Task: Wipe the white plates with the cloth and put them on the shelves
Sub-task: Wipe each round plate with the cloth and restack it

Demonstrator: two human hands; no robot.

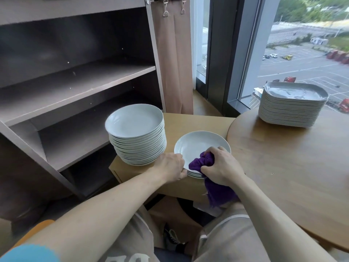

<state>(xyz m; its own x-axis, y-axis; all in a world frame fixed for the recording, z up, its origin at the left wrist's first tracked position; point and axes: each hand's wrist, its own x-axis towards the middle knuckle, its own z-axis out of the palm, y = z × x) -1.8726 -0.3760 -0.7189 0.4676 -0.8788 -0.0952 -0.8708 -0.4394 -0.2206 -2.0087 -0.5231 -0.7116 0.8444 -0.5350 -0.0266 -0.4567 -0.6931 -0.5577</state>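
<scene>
Two bare hands are working at a short stack of white plates [200, 141], which is sitting near the front edge of a low wooden stand [190, 121]. The left hand [171, 167] is gripping the left rim of this stack, its fingers curled around the edge. The right hand [222, 167] is clutching a bunched purple cloth [202, 161] and pressing it into the near side of the top plate, while a loose end of the cloth is hanging down below the wrist. A tall stack of white plates [135, 122] is standing just beside the short one, to its left on the same stand. Grey-brown shelves [79, 80] are rising behind and to the left of the stand. A round wooden table [283, 167] is sitting just right of the stand, carrying a pile of grey square dishes [292, 104] at its far side by the window [306, 57]. A tan curtain [172, 63] is hanging between the shelves and the window.
</scene>
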